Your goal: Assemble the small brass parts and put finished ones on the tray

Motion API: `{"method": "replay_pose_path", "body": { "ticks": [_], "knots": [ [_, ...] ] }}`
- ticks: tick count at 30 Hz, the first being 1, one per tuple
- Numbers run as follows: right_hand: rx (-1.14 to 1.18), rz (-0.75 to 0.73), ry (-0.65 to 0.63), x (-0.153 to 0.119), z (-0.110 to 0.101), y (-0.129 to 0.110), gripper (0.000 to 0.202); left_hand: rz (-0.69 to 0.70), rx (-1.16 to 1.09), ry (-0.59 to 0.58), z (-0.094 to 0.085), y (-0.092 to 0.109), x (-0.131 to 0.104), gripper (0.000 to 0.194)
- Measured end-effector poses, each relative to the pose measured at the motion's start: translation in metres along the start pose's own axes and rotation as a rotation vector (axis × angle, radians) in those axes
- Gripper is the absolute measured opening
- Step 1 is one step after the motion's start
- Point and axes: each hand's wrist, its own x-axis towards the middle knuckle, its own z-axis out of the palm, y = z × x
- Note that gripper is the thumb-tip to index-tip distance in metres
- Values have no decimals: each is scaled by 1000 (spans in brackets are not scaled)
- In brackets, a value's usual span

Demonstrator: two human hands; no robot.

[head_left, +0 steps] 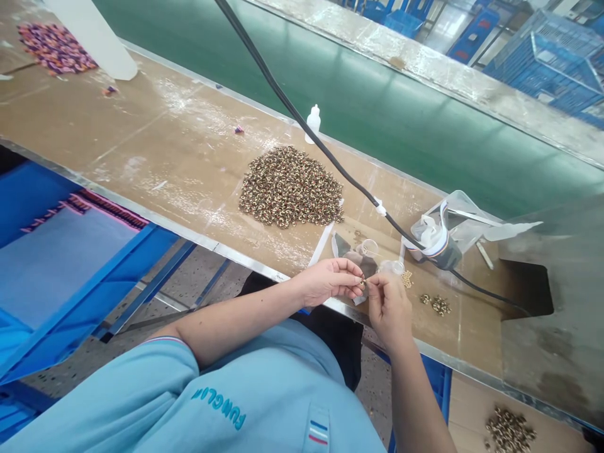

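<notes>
the worktop is faced with matt, scuffed cardboard; glossy, metallic-looking pieces are heaped on it. near its far edge, a smooth plastic bottle is placed.

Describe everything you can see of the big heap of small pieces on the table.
The heap is a broad, loose mound of very many small, curved pieces in dark brown and pale gold. They look shiny, perhaps metallic, but single shapes are too small to make out fully. It lies directly on the brown tabletop, with a white bottle standing just beyond it. Neither the left hand nor the right hand touches it.
</notes>
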Motion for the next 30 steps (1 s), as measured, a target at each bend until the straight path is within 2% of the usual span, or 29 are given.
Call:
{"method": "replay_pose_path", "body": {
  "ticks": [4,10,17,21,26,30],
  "knots": [
    [-29,-26,-29,0,-1,1,14,7,0,10,-1,-2,0,33],
    [34,9,-81,-2,-3,2,16,20,28,27,-2,-5,0,36],
    [77,112,63,-11,1,1,9,76,90,32,-3,-10,-1,41],
    [105,172,87,-17,6,-2,11,156,152,29,-2,-16,-1,39],
    [116,160,123,-21,10,-5,9,270,219,26,-2,-24,-3,35],
    [89,125,173,-25,11,-5,8,307,247,24,-2,-29,-3,32]
  ]
}}
